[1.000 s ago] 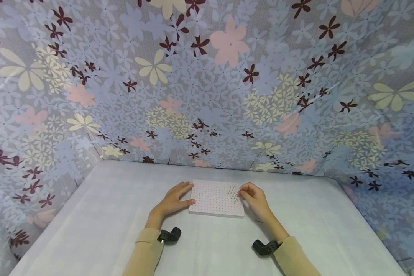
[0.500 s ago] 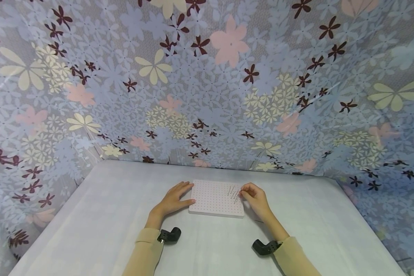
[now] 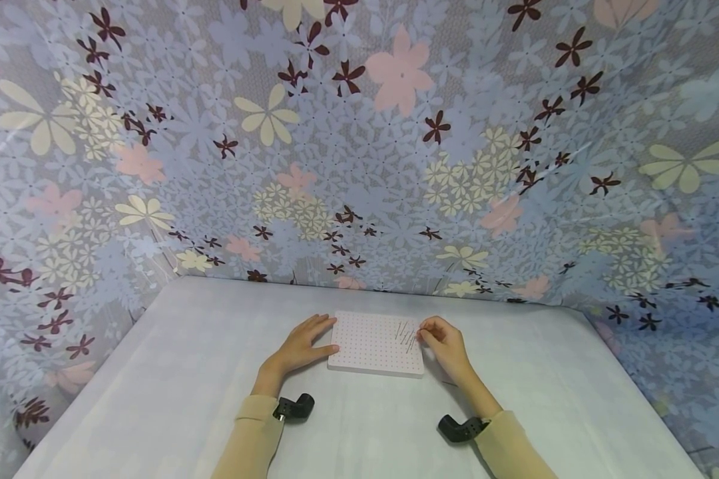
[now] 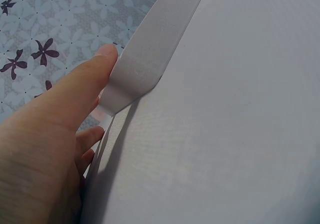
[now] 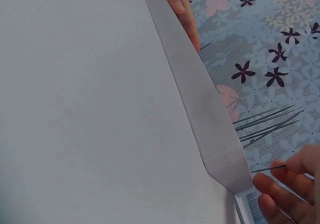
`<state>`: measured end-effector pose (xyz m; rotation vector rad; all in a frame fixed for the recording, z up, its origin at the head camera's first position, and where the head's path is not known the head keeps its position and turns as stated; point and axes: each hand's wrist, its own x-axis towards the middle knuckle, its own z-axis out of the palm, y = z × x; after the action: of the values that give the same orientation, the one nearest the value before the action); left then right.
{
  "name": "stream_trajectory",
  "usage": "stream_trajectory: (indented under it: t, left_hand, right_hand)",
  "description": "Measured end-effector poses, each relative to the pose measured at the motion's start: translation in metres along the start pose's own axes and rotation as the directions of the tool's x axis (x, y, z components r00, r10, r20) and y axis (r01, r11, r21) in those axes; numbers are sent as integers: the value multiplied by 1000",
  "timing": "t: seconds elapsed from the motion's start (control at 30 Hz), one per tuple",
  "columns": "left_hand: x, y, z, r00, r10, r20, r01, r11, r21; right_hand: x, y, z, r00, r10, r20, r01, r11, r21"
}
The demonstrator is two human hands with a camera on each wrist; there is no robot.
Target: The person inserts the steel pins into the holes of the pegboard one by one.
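A white board (image 3: 371, 346) with rows of small dots lies flat on the table. Several thin dark needles (image 3: 405, 334) stand in its right part, leaning in slightly different directions. My right hand (image 3: 446, 342) is at the board's right edge and pinches one needle (image 5: 270, 168) between thumb and forefinger; in the right wrist view its far end meets the board's top near a corner. My left hand (image 3: 299, 344) rests with spread fingers against the board's left edge, thumb near the front and fingertips farther back. In the left wrist view the thumb (image 4: 90, 76) touches the board's side.
Another thin dark needle (image 3: 449, 383) lies on the white tabletop (image 3: 371, 426), close to my right wrist. Floral cloth (image 3: 359, 166) rises behind the table and at both sides. Black camera mounts (image 3: 458, 430) sit on both wrists.
The right hand's fingertips have shifted very slightly to the right at the board's edge. The left hand, the board and the standing needles look unmoved.
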<state>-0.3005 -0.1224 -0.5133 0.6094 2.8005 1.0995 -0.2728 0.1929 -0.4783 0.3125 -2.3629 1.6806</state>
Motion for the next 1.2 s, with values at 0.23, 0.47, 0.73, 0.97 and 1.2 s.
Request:
stream_trajectory:
  t: [0.23, 0.47, 0.73, 0.97, 1.2]
  left_hand:
    - [1, 0, -1, 1000, 3, -3, -3, 1000, 1]
    - [0, 2, -2, 1000, 0, 1, 0, 1000, 3]
    - [0, 0, -1, 1000, 5, -1, -5, 1000, 11]
    - [-1, 1, -2, 1000, 12, 1, -12, 1000, 10]
    - [-1, 1, -1, 1000, 1, -5, -1, 1000, -4]
  right_hand:
    - [0, -4, -1, 1000, 9, -13, -9, 1000, -20]
    - [0, -1, 1, 1000, -18, -10, 18, 1000, -8]
    - [0, 3, 1, 999, -32, 11, 32, 999, 16]
    - [0, 4, 1, 998, -48, 28, 47, 999, 13]
    - [-1, 3, 1, 999, -39, 19, 39, 999, 17]
